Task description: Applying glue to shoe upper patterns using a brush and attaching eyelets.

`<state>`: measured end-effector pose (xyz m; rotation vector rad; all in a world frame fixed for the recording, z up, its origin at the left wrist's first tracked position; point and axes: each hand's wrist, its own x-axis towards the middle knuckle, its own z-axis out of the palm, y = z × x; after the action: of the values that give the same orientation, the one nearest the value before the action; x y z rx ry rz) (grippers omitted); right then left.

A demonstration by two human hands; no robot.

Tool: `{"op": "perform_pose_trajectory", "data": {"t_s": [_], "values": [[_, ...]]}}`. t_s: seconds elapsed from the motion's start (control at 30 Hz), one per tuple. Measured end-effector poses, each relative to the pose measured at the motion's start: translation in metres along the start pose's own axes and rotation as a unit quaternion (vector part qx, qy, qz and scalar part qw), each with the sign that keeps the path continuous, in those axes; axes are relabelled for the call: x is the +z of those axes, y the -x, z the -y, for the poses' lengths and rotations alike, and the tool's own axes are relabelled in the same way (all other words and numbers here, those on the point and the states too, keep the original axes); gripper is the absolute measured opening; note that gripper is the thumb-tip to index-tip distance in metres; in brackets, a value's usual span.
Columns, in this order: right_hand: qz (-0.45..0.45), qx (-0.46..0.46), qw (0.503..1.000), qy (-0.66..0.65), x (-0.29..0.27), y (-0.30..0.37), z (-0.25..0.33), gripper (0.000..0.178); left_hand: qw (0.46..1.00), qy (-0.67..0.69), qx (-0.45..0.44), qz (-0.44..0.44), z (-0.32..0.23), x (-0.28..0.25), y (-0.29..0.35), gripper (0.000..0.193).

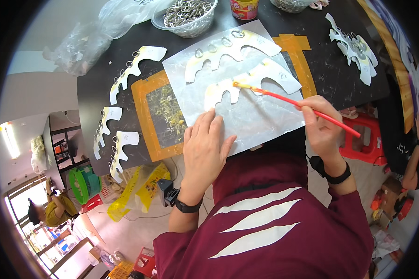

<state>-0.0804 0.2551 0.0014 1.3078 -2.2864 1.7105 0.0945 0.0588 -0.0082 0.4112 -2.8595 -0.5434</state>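
My right hand [322, 122] grips a thin red-handled brush [282, 97]. Its yellowish tip touches the upper edge of a scalloped white cutout [275, 75] lying on a pale sheet [263, 122]. My left hand [205, 145] lies flat with fingers stretched out, fingertips at the lower left end of that cutout, holding nothing. Farther up the sheet, a similar cutout [215, 59] has several metal rings along its yellow-tinged upper edge. No rings show on the cutout under the brush.
Several ringed cutouts [142, 55] lie on the dark table's left, with a pile [356, 49] at far right. A tub of metal rings [191, 18], a red-yellow can [244, 8] and plastic bags [86, 46] stand behind. Orange tape [146, 121] frames the work spot. A red stool [365, 144] is right.
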Motion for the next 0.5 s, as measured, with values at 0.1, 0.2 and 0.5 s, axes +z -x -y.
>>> {"op": "perform_pose_trajectory", "data": {"t_s": [0.1, 0.2, 0.5], "values": [[-0.053, 0.037, 0.998, -0.006, -0.008, 0.005, -0.002, 0.011, 1.000, 0.003, 0.001, 0.002, -0.001, 0.000, -0.001, 0.045], [-0.035, 0.010, 0.999, -0.004, -0.004, 0.003, 0.005, 0.011, 1.000, 0.000, -0.002, 0.006, 0.000, 0.000, 0.000, 0.045], [-0.097, 0.057, 0.994, -0.008, -0.020, 0.009, 0.001, 0.012, 1.000, 0.000, 0.000, 0.003, -0.002, 0.000, -0.001, 0.044]]}}
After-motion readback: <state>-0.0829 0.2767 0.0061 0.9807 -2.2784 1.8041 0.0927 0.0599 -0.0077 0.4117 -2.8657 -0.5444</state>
